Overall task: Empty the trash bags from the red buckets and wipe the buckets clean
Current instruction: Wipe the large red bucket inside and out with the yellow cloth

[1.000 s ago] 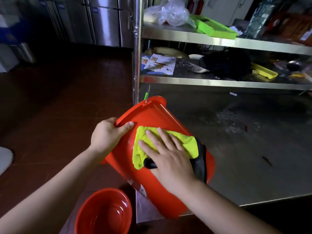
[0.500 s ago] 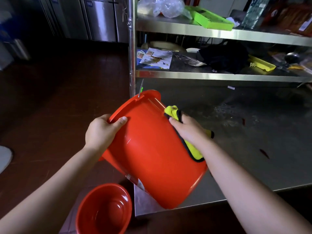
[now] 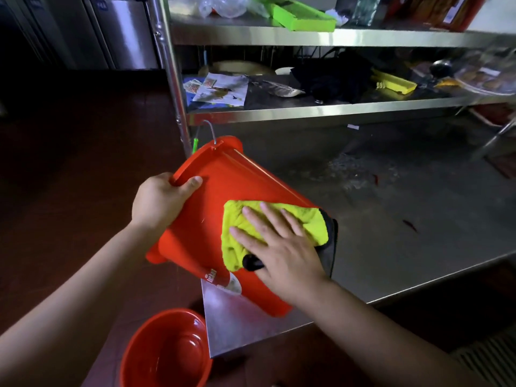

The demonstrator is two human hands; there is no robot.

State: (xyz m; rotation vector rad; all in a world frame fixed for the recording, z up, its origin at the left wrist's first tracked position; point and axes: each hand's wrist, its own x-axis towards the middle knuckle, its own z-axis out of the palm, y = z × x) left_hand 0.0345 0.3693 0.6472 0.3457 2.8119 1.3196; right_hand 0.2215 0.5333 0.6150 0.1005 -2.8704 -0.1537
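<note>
**Hands and bucket position**

The left hand (image 3: 160, 203) grips the rim of the red plastic bucket (image 3: 212, 208), thumb on the outer wall and fingers curled over the edge. The right hand (image 3: 282, 247) lies flat, fingers spread, pressing a yellow microfibre cloth with black trim (image 3: 279, 227) against the bucket's outer wall.

The bucket is tipped on its side over the near corner of the stainless steel table (image 3: 391, 247). Its long axis runs diagonally: the mouth points up, away and to the left, the base down toward the person. A second red bucket (image 3: 167, 353) stands upright on the floor below, mouth upward.
</note>
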